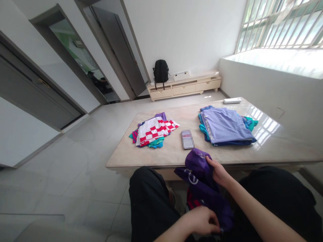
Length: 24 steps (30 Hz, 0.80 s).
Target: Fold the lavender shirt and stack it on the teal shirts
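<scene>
A crumpled purple jersey [205, 183] with a white round logo hangs over my lap at the table's front edge. My right hand [220, 172] pinches its upper part between thumb and fingers. Lower down, my left hand [202, 220] has its fingers curled at the jersey's lower part, with the fingertips partly hidden. Red-and-dark striped cloth [193, 200] shows beneath the purple fabric. On the table, a pile of clothes topped by a red-and-white checked jersey [153, 131] lies to the left. A second pile, with a folded lavender shirt [225, 124] on top, lies to the right.
A phone [187, 139] rests on the marble table [164, 157] between the piles. Near the far right corner lies a white oblong object [232, 100]. A black backpack [160, 72] stands on a low cabinet [183, 89] by the wall. My knees flank the jersey.
</scene>
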### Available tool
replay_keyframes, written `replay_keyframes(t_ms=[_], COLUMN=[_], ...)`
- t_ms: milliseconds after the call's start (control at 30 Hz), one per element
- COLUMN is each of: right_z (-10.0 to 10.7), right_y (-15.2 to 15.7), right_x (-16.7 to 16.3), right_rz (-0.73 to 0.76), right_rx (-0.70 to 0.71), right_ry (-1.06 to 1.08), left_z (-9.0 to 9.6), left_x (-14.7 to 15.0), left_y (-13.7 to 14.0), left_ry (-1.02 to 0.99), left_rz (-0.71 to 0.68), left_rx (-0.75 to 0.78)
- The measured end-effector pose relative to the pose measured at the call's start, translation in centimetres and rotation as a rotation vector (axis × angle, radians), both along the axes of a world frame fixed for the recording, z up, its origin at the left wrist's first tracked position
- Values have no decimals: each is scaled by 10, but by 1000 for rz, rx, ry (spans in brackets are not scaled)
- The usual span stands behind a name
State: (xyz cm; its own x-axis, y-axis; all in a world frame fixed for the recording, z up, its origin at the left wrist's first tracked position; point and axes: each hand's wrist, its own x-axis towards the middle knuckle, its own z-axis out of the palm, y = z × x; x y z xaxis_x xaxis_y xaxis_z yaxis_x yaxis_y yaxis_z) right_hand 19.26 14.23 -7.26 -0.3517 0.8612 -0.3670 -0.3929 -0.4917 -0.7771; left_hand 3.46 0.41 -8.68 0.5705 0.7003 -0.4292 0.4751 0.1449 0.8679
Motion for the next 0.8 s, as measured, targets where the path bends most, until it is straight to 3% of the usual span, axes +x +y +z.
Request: replay_keyframes(t_ms=[133, 267, 400, 533, 633, 800], right_z=[6, 12, 22, 25, 22, 13], right_y=[-4, -12, -18, -21, -15, 7], right_x=[4, 6, 8, 9, 14, 27], right_rz=[-35, 54, 149, 161, 99, -110], right_rx=[-42, -90, -93, -70, -40, 65], right_ry=[71, 98, 110, 113, 103, 53], left_z=[6, 22, 26, 25, 28, 39], left_x=[1, -11, -28, -31, -25, -22], left_y=[9, 32, 48, 50, 46, 42], left_ry=[36, -21, -122, -368, -405, -429], left_rz=[248, 548, 792, 742, 685, 811], left_rx=[180, 304, 408, 284, 222, 235])
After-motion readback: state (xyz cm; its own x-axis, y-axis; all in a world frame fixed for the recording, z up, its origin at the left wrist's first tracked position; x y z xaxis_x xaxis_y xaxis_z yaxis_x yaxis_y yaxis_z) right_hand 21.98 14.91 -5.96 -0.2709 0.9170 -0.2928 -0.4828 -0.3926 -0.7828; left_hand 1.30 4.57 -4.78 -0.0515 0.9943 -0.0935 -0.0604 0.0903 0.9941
